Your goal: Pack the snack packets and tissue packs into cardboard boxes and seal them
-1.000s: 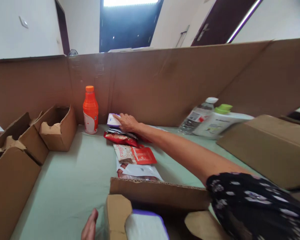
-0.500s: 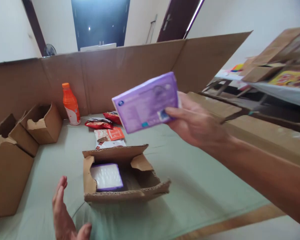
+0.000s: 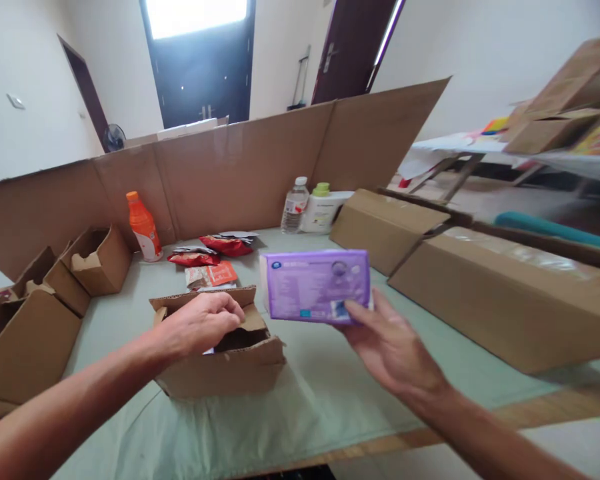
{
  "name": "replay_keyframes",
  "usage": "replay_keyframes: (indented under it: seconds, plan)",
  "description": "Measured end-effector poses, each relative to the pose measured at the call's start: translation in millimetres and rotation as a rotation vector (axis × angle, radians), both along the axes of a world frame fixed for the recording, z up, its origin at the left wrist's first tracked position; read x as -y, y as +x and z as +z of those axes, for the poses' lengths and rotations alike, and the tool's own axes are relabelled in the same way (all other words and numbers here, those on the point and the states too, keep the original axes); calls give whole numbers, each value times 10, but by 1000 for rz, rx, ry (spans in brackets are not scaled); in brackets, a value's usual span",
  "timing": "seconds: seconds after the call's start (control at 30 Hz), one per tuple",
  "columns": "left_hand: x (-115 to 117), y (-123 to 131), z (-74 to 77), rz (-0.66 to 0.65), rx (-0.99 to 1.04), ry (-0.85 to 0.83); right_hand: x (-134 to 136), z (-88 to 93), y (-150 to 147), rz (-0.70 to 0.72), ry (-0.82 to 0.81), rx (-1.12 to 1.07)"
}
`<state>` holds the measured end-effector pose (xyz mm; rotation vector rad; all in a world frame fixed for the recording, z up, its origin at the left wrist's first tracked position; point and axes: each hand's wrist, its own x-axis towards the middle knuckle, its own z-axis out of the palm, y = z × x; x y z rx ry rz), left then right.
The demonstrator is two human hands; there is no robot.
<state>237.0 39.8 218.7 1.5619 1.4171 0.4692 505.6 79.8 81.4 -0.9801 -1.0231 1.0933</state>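
Note:
In my right hand (image 3: 393, 350) is a purple soft pack of tissues (image 3: 315, 287), gripped at its right end with the thumb on the printed face. It is in the air just right of an open cardboard box (image 3: 220, 375). My left hand (image 3: 207, 323) reaches over that box, fingers curled together, with the fingertips at the box's short inner flap (image 3: 253, 319). Most of the inside is hidden by this hand; only a small pale bit of something shows below it.
Behind the box lie red snack packets (image 3: 230, 245) and an orange-and-white packet (image 3: 213, 275). An orange bottle (image 3: 144, 227), a clear bottle (image 3: 295, 205) and a white bottle (image 3: 320, 212) stand along a cardboard screen (image 3: 240, 160). More boxes line the left (image 3: 35, 340) and right (image 3: 510, 300).
The tissue pack has come down and right in my right hand and is now level. My left hand has moved from beside the box to over its opening, fingers closing at the flap.

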Motion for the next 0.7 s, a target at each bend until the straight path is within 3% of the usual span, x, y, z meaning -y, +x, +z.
replay_keyframes:
  seconds: [0.1,0.23,0.33,0.47,0.53,0.6,0.7]
  plan:
    - [-232,148,-197,20,21,-162,146,-374,-95,-170,-30,-66]
    - [-314,262,-425,98,90,-297,309,-671,-205,-137,-57,-54]
    - [-247,292,-453,192,120,-260,364,-766,-248,-116,-59,-77]
    - [-94,320,-347,260,86,-105,383,-836,-265,-90,-87,-121]
    - [-45,354,-287,204,35,65,392,-863,-271,-85,-115,-149]
    - [-36,398,-252,59,-18,262,408,-888,-278,-91,-130,-161]
    - [-95,464,-269,-161,-103,379,441,-925,-284,-95,-139,-148]
